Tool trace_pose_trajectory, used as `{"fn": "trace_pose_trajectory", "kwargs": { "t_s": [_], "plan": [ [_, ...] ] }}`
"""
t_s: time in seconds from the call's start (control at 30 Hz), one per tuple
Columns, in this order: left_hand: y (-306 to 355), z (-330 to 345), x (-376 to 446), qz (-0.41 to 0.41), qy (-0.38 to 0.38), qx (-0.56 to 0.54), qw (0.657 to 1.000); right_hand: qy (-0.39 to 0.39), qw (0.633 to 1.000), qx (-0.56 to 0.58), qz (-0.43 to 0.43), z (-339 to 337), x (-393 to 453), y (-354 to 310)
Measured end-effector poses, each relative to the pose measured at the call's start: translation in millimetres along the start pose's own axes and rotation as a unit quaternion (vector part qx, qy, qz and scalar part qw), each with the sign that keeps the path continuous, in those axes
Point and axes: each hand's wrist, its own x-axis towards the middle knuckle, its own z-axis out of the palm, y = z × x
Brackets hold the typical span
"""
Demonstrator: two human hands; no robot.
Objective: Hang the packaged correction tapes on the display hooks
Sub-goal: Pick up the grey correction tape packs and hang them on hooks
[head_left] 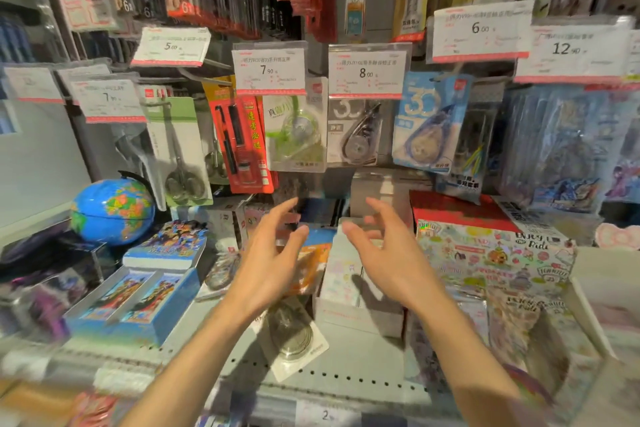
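Progress appears partial. Three packaged correction tapes hang on the display hooks below the price tags: a green pack (297, 135), a grey pack (356, 135) and a blue pack (429, 125). The blue pack hangs tilted; the other two hang roughly straight. The hooks themselves are mostly hidden behind the tags.

One further pack (294, 340), a clear blister on a white card, lies flat on the perforated shelf (346, 378) below the left forearm. It looks like a correction tape, but blur prevents confirmation. If so, it remains to be hung.

The left hand (266, 263) and the right hand (391, 260) are raised side by side over the boxed goods, below the hanging packs. The fingers of both hands are spread and slightly curved, and neither hand holds anything.

Judgement: no pack is in hand, so the next step calls for picking up the loose pack.
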Motion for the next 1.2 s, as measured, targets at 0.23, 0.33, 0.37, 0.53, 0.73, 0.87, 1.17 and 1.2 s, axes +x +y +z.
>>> {"fn": "trace_pose_trajectory", "kwargs": {
  "t_s": [0.23,0.33,0.37,0.53,0.73,0.87,1.17,1.2],
  "plan": [
    [-56.5,-24.7,-45.5,-0.047,0.022,0.026,0.998,-0.032,0.998,0.001,0.046,41.8,-50.9,22.4],
    [-84.3,-36.7,-58.9,-0.056,0.004,0.042,0.998,-0.036,0.996,-0.035,0.071,59.7,-64.6,27.4],
    [-92.4,-41.5,-63.1,-0.055,-0.003,0.055,0.997,-0.034,0.995,-0.048,0.076,66.6,-68.6,26.6],
    [-126.4,-76.6,-59.5,-0.028,-0.071,0.123,0.989,-0.014,0.989,-0.12,0.082,107.8,-78.1,12.7],
    [-146.1,-124.0,-20.1,0.073,-0.139,0.168,0.973,0.004,0.978,-0.193,0.08,154.9,-63.0,-12.5],
    [-159.4,-149.1,4.1,0.103,-0.171,0.204,0.958,-0.007,0.974,-0.216,0.074,183.5,-44.8,-31.9],
    [-188.7,-172.7,28.7,0.074,-0.179,0.24,0.951,-0.084,0.937,-0.321,0.111,258.8,39.2,-46.7],
    [-191.9,-173.6,29.7,0.07,-0.182,0.237,0.952,-0.092,0.931,-0.33,0.127,266.3,48.0,-46.6]
  ]
}}
